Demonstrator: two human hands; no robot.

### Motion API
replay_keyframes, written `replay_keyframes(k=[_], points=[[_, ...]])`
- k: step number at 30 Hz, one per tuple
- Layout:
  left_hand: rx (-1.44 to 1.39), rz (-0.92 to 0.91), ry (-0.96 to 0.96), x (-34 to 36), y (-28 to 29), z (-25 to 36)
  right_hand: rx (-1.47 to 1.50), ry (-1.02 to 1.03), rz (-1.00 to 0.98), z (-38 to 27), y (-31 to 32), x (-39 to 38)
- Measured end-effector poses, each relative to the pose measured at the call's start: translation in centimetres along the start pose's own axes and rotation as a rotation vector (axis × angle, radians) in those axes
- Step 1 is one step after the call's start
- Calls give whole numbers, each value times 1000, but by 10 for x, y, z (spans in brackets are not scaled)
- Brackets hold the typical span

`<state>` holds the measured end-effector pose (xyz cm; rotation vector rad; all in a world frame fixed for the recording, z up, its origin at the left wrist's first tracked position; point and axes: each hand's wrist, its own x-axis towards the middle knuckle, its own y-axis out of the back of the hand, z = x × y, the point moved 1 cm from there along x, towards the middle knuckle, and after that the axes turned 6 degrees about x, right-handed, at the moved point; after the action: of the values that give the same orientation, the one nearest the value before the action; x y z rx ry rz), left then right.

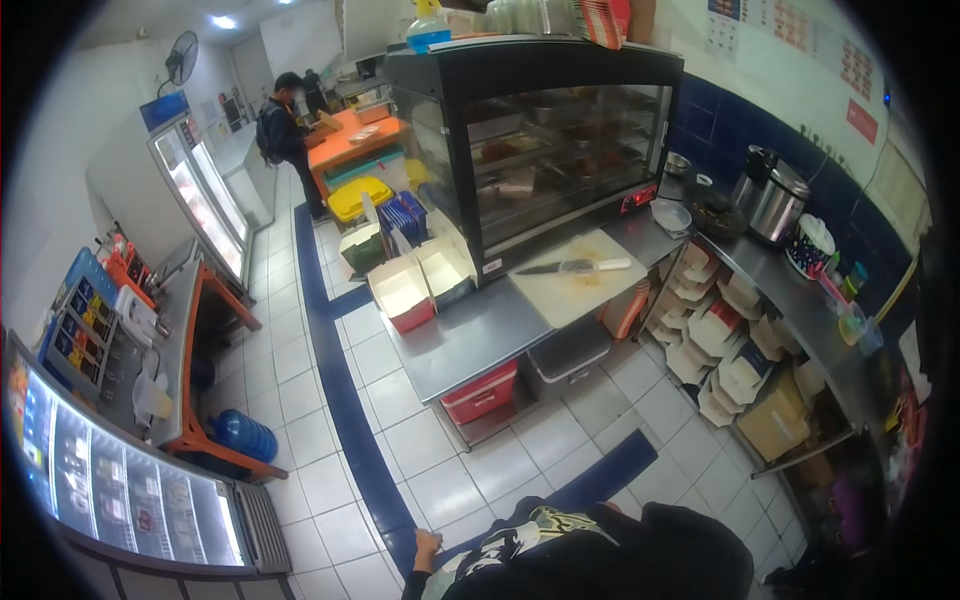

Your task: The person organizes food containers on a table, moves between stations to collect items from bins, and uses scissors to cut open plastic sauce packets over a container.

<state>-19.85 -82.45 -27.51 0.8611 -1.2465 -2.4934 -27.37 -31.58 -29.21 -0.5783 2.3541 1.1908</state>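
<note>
On the near side of a steel counter (440, 360), the wearer is standing over white floor tiles (490, 462) crossed by dark blue bands. The left hand (428, 550) is hanging low beside a patterned shirt (520, 545), its fingers curling loosely and nothing visible in its grasp (it is too small in view to tell how far it is closing). Only a sliver of the right hand (612, 507) is showing past the clothing, so I cannot tell its grip.

On the counter, well apart from both hands, a cream cutting board (600, 290) is lying with brownish stains. A white-handled knife (607, 265) is resting across it, blade to the left, and a small clear tub (577, 267) is overlapping it in view. Open cartons (404, 289) are crowding the left end. A glass-fronted display cabinet (570, 150) is standing behind the board; a red bin (480, 394) is sitting beneath the counter.

To the right, a side counter is bearing a steel urn (777, 207) above stacked cartons (718, 340). Along the left, a lit fridge (120, 490) is glowing near a blue water bottle (245, 436). Farther back, a person (288, 130) is standing at an orange table (340, 150).
</note>
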Motion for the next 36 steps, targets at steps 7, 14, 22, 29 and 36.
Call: replay_keyframes(k=[7,14,22,29,36], points=[[-144,-72,-11,86,27,33,-28,-224,6,-162,60,6],[150,-510,-130,72,-5,28,-126,-3,-180,-151,32,63],[437,-750,-108,102,-18,30,696,-549,-381,-132,47,100],[344,-469,-617,226,-10,150,556,-404,-374,-158,115,188],[-404,5,-706,193,101,431,640,-391,-358,-146,156,242]])
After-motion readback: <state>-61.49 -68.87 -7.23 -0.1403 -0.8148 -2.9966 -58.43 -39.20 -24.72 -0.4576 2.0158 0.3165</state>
